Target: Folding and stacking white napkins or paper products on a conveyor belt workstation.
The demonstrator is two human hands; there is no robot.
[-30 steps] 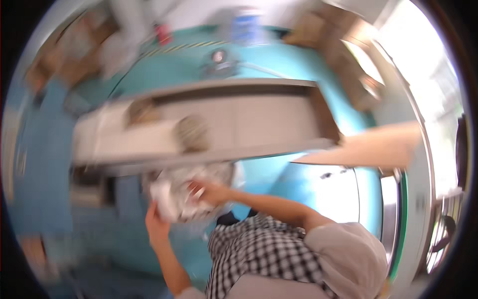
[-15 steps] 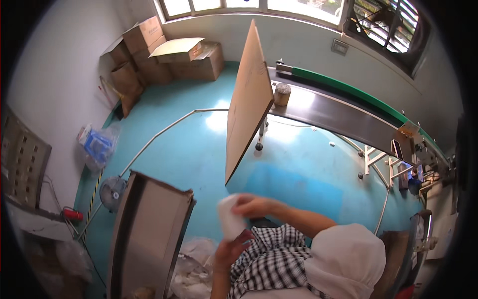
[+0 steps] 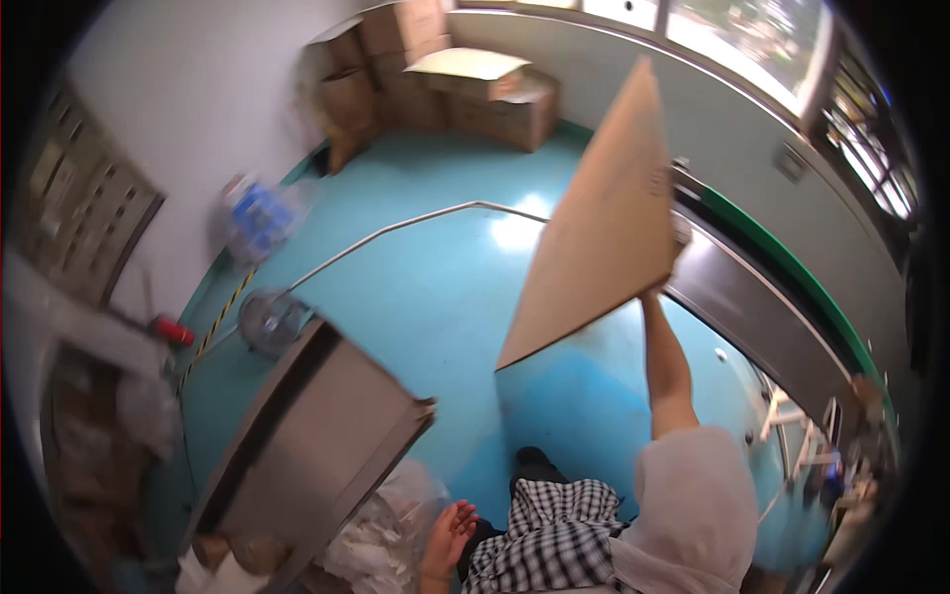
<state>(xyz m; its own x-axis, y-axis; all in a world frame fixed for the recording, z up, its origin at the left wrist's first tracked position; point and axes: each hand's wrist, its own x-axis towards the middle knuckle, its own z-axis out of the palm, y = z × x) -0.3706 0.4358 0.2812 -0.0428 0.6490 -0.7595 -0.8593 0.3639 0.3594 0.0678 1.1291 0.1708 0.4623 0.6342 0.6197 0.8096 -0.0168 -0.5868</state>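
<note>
My right hand reaches up and forward to the lower right edge of a large cardboard panel. Its fingers are mostly hidden at the panel, so whether they grip it cannot be seen. Behind the panel's right edge shows a sliver of a round object on the conveyor. Low in front of my body, my left hand is empty, its fingers stretched out. Beside it lies a clear plastic bag with crumpled white scraps.
A slanted grey-brown tray or chute stands at left, with brown rounded items at its lower end. Beyond it are a fan, a bent metal rail and stacked cartons. A green guard edges the conveyor.
My right hand has moved from in front of my body up to the cardboard panel. The white piece that both hands held has left them. The view has shifted leftward.
</note>
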